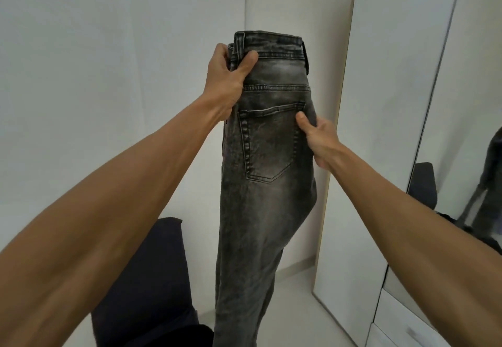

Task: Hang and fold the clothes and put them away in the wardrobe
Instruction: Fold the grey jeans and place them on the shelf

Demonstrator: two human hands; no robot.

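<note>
A home bedroom: mirrored wardrobe (white drawers below), plain white walls.

- jeans: washed charcoal grey, mottled, with paler faded patches below the waistband and down the leg; the seams and pocket edges are worn lighter.
- walls: plain off-white.
- wardrobe: white panels with a light wood-coloured edge strip and a mirrored door.
- cushion: very dark navy, almost black, no pattern.
- floor: pale cream, plain.
</note>
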